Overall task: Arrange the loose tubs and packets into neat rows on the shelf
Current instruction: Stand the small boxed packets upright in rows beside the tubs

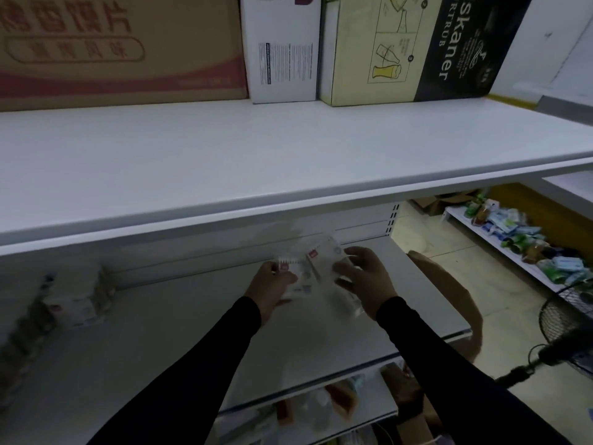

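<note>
White shelving fills the view, and on the dim middle shelf [192, 332] a blurred group of white tubs [75, 303] already sits at the far left against the back panel. Further right, the person's left hand [272, 285] curls round a white red-labelled packet [296, 281], while the right hand [364, 279] grips a clear packet [324, 256] just beside it, both near the back of the shelf. Judging by this, the placing step is under way; next, each packet needs setting down squarely in line with its neighbour.

Dim room, white shelving [256, 149], pale tiled floor [449, 252].
</note>
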### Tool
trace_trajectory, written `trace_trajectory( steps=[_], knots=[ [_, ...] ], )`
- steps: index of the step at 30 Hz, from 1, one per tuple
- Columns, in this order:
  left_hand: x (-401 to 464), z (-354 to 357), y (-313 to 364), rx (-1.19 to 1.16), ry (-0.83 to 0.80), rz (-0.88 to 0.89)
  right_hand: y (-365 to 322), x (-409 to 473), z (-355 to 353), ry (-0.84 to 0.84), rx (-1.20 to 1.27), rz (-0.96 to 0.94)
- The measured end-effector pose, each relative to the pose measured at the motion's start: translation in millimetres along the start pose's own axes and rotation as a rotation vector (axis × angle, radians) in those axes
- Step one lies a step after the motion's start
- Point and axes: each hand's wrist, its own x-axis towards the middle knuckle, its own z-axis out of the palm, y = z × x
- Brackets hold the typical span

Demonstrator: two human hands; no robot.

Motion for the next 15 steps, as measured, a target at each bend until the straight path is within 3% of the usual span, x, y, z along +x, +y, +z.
trace_trajectory(
  steps=[5,13,15],
  knots=[
    [-14.6,1.0,3.2,-0.256,-0.115,-0.057,8.9,-11.1,18.2,0.019,0.026,0.056],
    [-14.8,-0.3,-4.2,-0.159,-0.099,-0.014,19.7,-27.8,23.4,-0.016,-0.407,-0.066],
    [-15.1,-3.2,-5.7,-0.158,-0.094,-0.022,19.0,-29.3,14.8,0.069,-0.565,-0.139]
  ],
)
